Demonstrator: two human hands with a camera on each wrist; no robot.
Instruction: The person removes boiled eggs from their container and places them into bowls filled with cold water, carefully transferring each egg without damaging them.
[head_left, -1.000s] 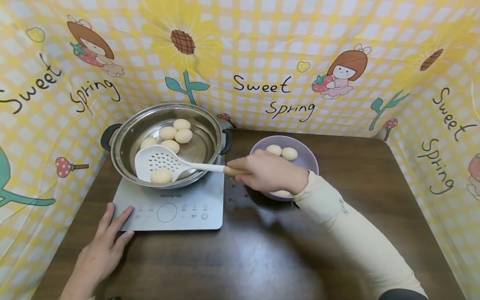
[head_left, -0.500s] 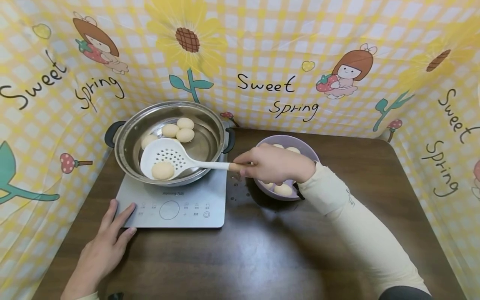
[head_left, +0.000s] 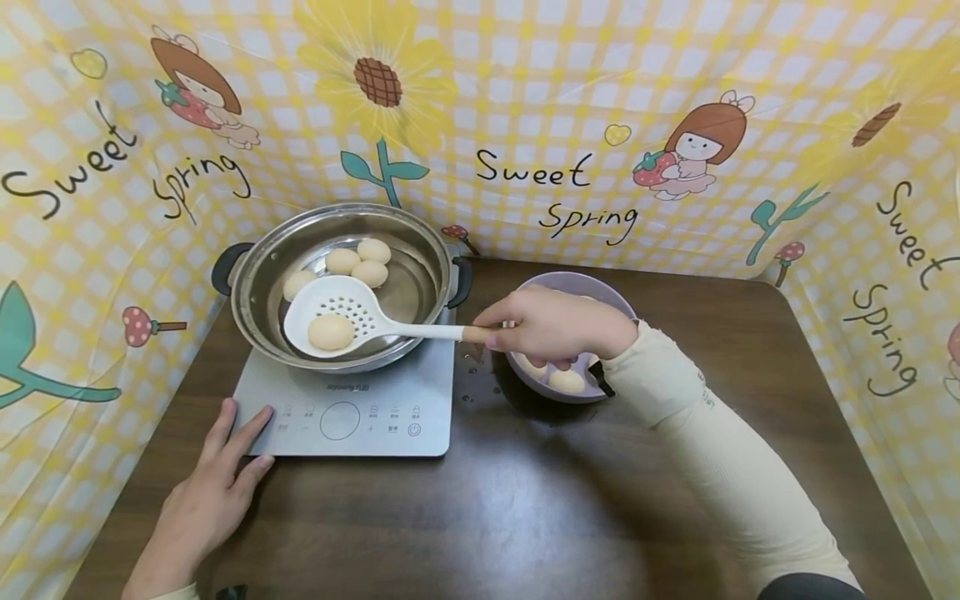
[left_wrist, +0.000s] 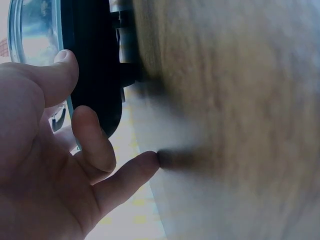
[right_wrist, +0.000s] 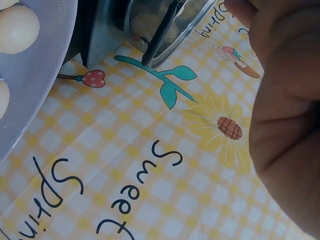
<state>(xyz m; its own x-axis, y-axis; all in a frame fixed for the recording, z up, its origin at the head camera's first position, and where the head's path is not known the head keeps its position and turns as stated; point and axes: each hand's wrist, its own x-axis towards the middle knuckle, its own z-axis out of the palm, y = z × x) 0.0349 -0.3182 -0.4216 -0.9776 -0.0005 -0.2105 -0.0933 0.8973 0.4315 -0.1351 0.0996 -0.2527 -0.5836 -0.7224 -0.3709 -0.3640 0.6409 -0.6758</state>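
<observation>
My right hand [head_left: 561, 323] grips the wooden handle end of a white skimmer [head_left: 322, 293]. On the skimmer's perforated head lies one pale egg [head_left: 331, 332], above the near left part of a steel pot [head_left: 243, 312]. Several other eggs [head_left: 370, 273] sit in water at the pot's bottom; the skimmer may hide more. Fingers spread, my left hand [head_left: 206, 504] touches the front left corner of the induction cooker [head_left: 427, 396] under the pot. Below my right hand stands a purple bowl [right_wrist: 47, 75] with several eggs [right_wrist: 20, 30], partly hidden by the hand.
The pot has black side handles [head_left: 461, 281]. Water drops lie on the brown wooden table [head_left: 510, 508] between cooker and bowl. A yellow checked cloth [head_left: 525, 75] with printed flowers and figures walls the back and both sides.
The skimmer has risen slightly and levelled, and its egg now lies further inside the head. My right hand has come a little higher. My left hand stays at the cooker's corner.
</observation>
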